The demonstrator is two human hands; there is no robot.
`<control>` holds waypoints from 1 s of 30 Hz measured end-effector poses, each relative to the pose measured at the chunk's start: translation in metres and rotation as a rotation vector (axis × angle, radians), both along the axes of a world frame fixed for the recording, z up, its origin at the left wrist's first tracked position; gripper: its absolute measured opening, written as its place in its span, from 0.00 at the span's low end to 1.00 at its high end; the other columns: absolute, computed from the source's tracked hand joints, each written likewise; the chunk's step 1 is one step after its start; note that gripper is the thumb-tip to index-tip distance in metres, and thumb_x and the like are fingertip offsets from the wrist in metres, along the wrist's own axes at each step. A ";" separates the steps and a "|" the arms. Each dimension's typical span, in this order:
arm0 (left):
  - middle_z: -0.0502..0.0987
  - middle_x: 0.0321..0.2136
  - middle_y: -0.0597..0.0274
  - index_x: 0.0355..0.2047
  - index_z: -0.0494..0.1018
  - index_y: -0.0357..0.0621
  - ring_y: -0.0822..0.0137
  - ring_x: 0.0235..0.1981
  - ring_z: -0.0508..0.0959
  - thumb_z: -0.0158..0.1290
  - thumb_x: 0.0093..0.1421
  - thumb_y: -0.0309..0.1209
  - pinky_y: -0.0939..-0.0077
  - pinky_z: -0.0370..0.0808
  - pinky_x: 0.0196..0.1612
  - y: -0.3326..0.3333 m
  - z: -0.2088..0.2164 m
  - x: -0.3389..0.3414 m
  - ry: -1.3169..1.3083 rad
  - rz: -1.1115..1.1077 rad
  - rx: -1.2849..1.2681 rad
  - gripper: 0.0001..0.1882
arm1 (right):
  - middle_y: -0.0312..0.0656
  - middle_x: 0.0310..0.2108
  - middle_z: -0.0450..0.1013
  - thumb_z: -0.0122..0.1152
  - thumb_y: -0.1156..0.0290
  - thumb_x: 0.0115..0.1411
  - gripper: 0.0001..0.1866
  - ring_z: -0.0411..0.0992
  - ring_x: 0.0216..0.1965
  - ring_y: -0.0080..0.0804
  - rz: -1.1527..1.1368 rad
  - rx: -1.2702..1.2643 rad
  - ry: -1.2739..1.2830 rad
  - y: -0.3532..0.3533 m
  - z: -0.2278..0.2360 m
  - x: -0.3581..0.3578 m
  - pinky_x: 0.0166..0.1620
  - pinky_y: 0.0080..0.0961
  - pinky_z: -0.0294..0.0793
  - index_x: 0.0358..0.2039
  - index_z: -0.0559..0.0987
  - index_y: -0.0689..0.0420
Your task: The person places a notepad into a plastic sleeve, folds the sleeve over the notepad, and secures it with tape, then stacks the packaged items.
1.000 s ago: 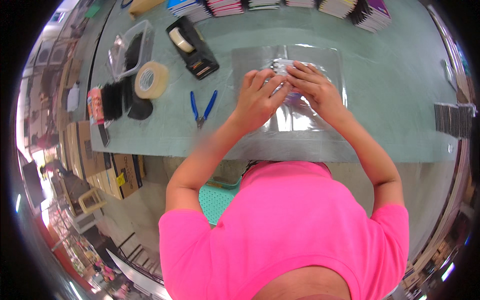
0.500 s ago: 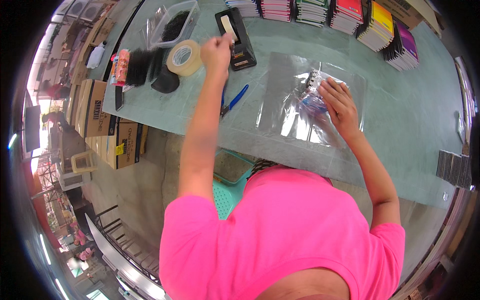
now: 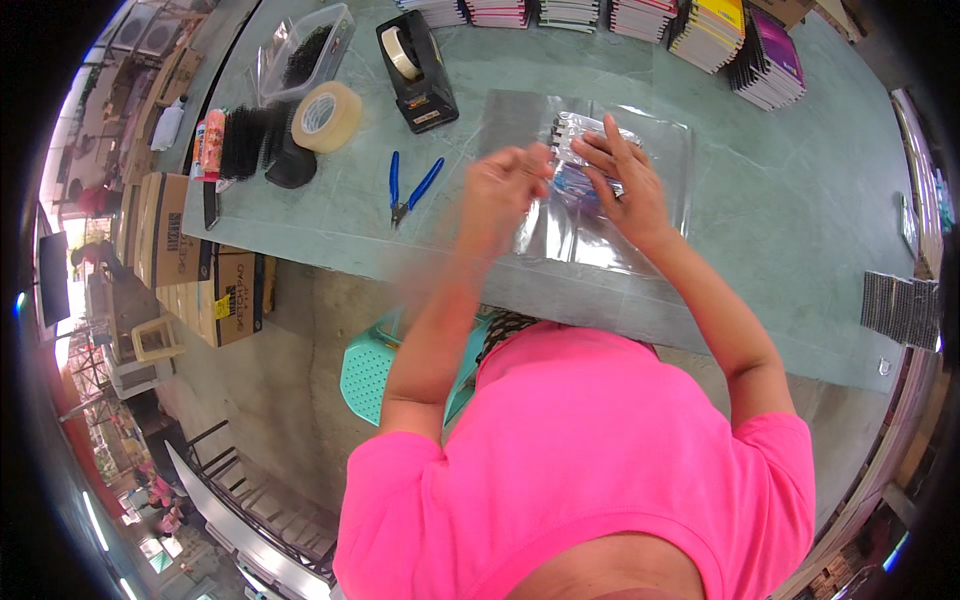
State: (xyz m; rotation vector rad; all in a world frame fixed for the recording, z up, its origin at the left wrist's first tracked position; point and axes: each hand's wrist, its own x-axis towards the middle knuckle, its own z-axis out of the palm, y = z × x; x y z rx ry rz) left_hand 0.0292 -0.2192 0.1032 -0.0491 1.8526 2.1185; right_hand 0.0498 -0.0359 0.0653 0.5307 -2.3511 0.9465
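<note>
A small ring-bound notebook lies under glossy clear plastic film on the table. Spread over it is my right hand, its fingers stretched out and resting on the film. My left hand is just left of the notebook, slightly smeared by motion, with thumb and fingertips pinched together. Whatever those fingertips hold is too small to make out. Left of that hand lie blue-handled pliers, their handles apart. Farther back stands a black tape dispenser with a narrow roll in it.
Stacks of coloured spiral notebooks line the far edge. To the left are a wide tape roll, black binding combs and a clear plastic tub. Cardboard boxes and a green stool stand below the table's near edge.
My left hand has come from the tape dispenser rightward and nearer, to beside the notebook. My right hand stays on the film, its fingers now more spread. The whole view has shifted slightly.
</note>
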 end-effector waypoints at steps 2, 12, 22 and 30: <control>0.71 0.15 0.70 0.23 0.74 0.40 0.83 0.14 0.64 0.57 0.56 0.40 0.88 0.57 0.16 0.023 -0.013 0.008 0.006 -0.024 0.084 0.15 | 0.35 0.43 0.75 0.56 0.76 0.54 0.37 0.70 0.49 0.32 0.011 -0.014 -0.010 0.000 0.001 0.001 0.53 0.28 0.64 0.62 0.52 0.61; 0.69 0.10 0.62 0.18 0.71 0.36 0.76 0.12 0.64 0.61 0.50 0.36 0.78 0.61 0.17 0.032 -0.084 0.003 0.442 0.172 -0.394 0.17 | 0.41 0.44 0.74 0.64 0.68 0.48 0.35 0.68 0.50 0.39 0.060 -0.072 -0.231 0.000 0.022 0.000 0.54 0.33 0.62 0.57 0.63 0.55; 0.75 0.27 0.62 0.35 0.71 0.40 0.72 0.24 0.73 0.58 0.54 0.36 0.76 0.70 0.26 0.067 -0.072 0.066 -0.207 -0.636 0.006 0.14 | 0.48 0.41 0.70 0.70 0.67 0.39 0.42 0.69 0.44 0.37 0.030 0.640 -0.590 -0.022 0.074 -0.050 0.45 0.29 0.70 0.57 0.63 0.48; 0.67 0.49 0.57 0.57 0.56 0.44 0.65 0.47 0.70 0.59 0.52 0.31 0.71 0.69 0.49 0.006 -0.067 -0.016 0.054 -0.333 0.562 0.34 | 0.42 0.49 0.67 0.71 0.68 0.37 0.43 0.65 0.51 0.33 0.089 -0.135 -0.550 0.067 0.078 -0.014 0.55 0.33 0.63 0.57 0.63 0.52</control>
